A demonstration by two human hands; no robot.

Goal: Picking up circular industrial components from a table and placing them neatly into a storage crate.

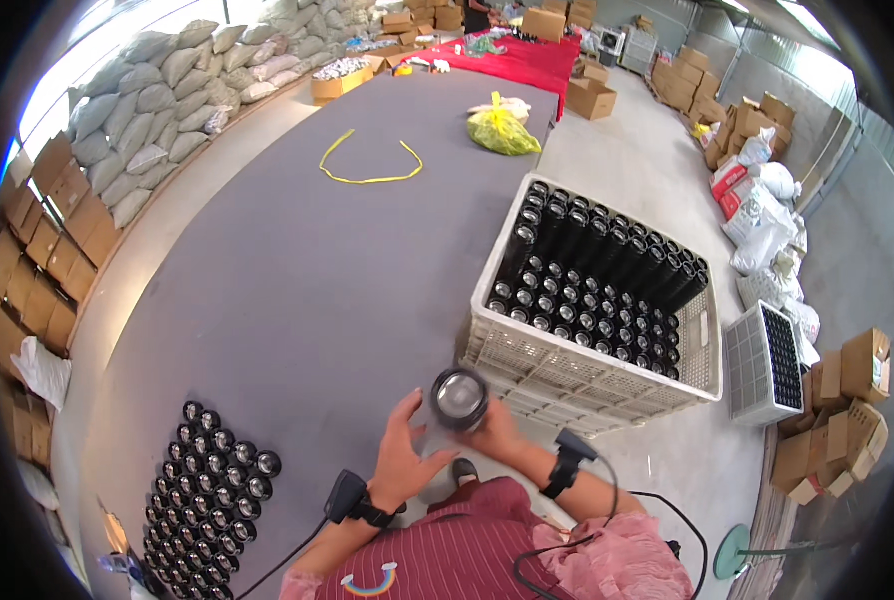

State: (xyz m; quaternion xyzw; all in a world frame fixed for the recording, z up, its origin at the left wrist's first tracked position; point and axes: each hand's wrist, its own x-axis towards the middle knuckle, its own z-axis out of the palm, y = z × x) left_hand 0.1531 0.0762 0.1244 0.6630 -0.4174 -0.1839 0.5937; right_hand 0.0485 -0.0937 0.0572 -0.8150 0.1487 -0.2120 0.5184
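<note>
At the near edge of the grey bench (297, 280), about six o'clock, the right hand (497, 432) is clamped around a black flashlight (459, 398), lens up toward the eyes as if for inspection; the left hand (403, 455) hovers beside it, fingers spread, holding nothing. A white crate (567, 375) of flashlights sits at three o'clock for easy reach, standing rows (212, 480) at eight

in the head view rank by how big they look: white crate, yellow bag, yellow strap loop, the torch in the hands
1. white crate
2. yellow strap loop
3. yellow bag
4. torch

The bag and the torch look close in size; the torch is nearer the camera, so that order is unsure.
</note>
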